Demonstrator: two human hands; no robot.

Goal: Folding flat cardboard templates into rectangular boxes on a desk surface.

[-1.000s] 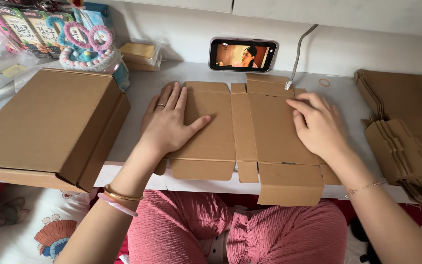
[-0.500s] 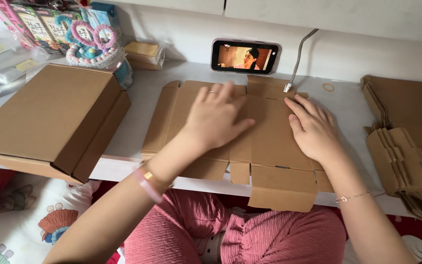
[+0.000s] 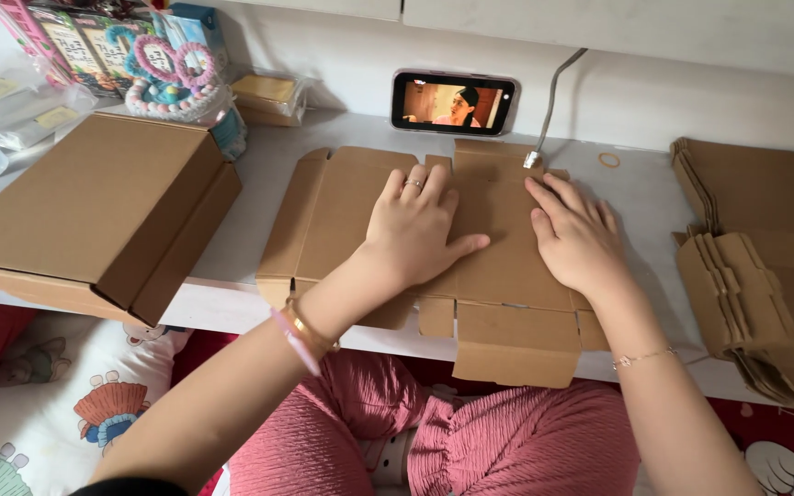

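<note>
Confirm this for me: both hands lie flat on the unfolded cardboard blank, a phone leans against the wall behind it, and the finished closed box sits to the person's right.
One thing is off. The finished closed box sits to the person's left, not right; on the right is a stack of flat blanks. The head view shows it. The rest holds: left hand and right hand lie flat on the unfolded cardboard blank, the phone behind.

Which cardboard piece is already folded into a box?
The closed brown box at the left; the sheet under both hands and the right stack lie flat.
</note>
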